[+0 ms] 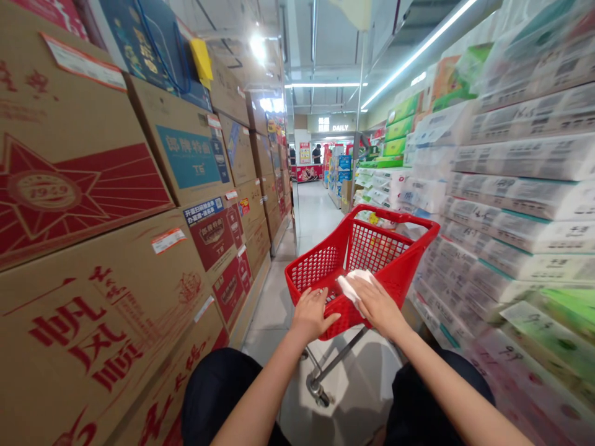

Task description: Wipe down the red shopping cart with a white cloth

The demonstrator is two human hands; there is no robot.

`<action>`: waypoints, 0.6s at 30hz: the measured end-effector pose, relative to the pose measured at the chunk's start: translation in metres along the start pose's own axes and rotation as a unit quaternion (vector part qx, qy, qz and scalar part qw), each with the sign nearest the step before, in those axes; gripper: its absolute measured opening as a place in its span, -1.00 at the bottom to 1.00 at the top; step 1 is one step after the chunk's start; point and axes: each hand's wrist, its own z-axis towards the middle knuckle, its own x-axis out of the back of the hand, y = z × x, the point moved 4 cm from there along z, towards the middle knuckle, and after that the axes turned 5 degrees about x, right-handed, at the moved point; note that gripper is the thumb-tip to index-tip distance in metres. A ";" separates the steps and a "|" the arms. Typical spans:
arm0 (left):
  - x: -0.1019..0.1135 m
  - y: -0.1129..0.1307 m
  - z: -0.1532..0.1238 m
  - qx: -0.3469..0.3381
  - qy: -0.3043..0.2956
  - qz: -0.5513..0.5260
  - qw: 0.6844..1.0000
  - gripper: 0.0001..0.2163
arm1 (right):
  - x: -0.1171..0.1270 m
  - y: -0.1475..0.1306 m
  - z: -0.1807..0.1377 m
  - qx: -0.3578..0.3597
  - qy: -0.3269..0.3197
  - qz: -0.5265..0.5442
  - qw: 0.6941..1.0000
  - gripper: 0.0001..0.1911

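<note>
A red plastic shopping cart (pixel 381 241) with lattice walls stands in front of me, above a grey metal frame. My left hand (pixel 310 314) grips the basket's near edge, its fingers over the rim and the thumb apart on the outside. My right hand (pixel 375 305) presses a crumpled white cloth (pixel 357 280) to the same rim, a little further right. Part of that cloth is hidden beneath the fingers; whether it is fabric or paper I cannot tell. Below the basket a caster wheel (pixel 320 396) touches the floor.
Stacked cardboard cartons (pixel 106 291) line the left side, close to my left arm. On the right rise piled packs of tissue paper (pixel 520 186), blurred near the edge. The tiled aisle (pixel 320 207) runs ahead to a red counter (pixel 309 173), where a person (pixel 317 153) stands.
</note>
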 end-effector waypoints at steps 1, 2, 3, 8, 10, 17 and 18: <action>0.001 -0.003 0.000 -0.004 0.002 -0.001 1.000 -0.34 | 0.001 0.011 -0.003 -0.017 0.005 -0.011 1.000 -0.36; 0.002 -0.005 0.001 -0.008 0.004 -0.003 1.000 -0.39 | 0.002 0.020 -0.005 -0.036 0.010 -0.022 0.999 -0.38; 0.002 -0.007 0.001 -0.012 0.006 -0.007 1.000 -0.44 | 0.002 0.026 -0.007 -0.053 0.016 -0.031 0.998 -0.40; 0.001 -0.003 0.004 -0.026 0.007 -0.016 0.999 -0.56 | 0.003 -0.001 0.004 -0.086 0.045 -0.027 0.995 -0.47; 0.000 -0.001 0.005 -0.035 0.007 -0.013 0.999 -0.59 | 0.000 -0.034 0.016 -0.063 0.047 0.001 0.997 -0.44; 0.000 -0.007 0.002 -0.045 0.006 -0.007 0.999 -0.57 | -0.006 -0.076 0.028 0.022 0.017 0.052 0.998 -0.28; 0.001 -0.009 0.002 -0.043 0.008 -0.011 0.999 -0.57 | -0.006 -0.066 0.025 0.031 0.010 0.052 0.998 -0.24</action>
